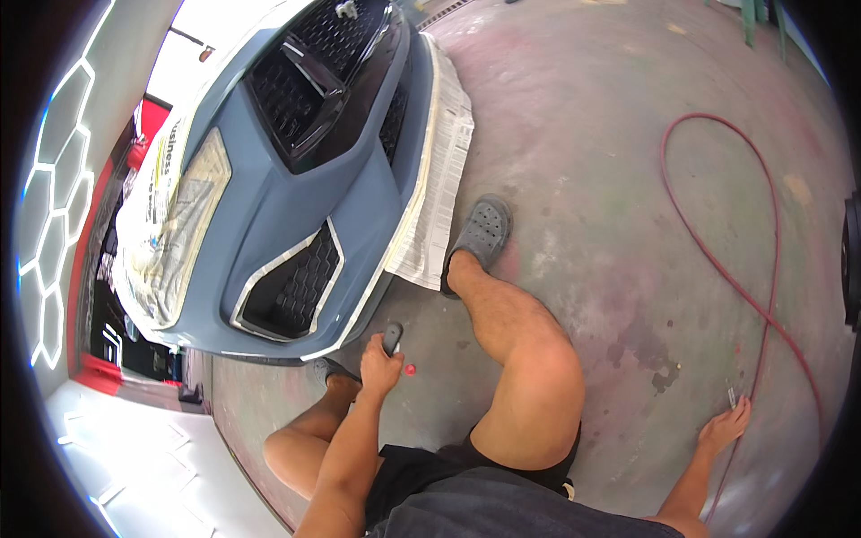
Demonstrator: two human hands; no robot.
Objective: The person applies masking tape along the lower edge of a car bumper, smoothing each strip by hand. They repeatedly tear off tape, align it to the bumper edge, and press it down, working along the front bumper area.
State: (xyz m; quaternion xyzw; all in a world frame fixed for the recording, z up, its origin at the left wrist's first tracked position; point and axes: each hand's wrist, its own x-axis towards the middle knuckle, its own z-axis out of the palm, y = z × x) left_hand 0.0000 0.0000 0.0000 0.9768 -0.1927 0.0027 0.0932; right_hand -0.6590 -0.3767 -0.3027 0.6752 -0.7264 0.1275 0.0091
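Note:
Low in front of the car bumper (269,206), my left hand (380,366) is closed around a dark grey handheld tool with a rounded end (393,337). Its exact kind is unclear. The bumper is blue-grey and matte, with black mesh grilles and masking tape along its edges. Far to the right, my right hand (725,425) reaches out beside the red hose (762,314). At its fingertips is a small clear or silvery slim piece (732,397), too small to name.
Masking paper (441,170) hangs along the bumper's lower edge, and printed sheeting (166,242) covers the car's side. A small red round piece (410,369) lies on the stained concrete floor (574,152) near my left hand. My feet in grey clogs (484,230) stand close to the bumper.

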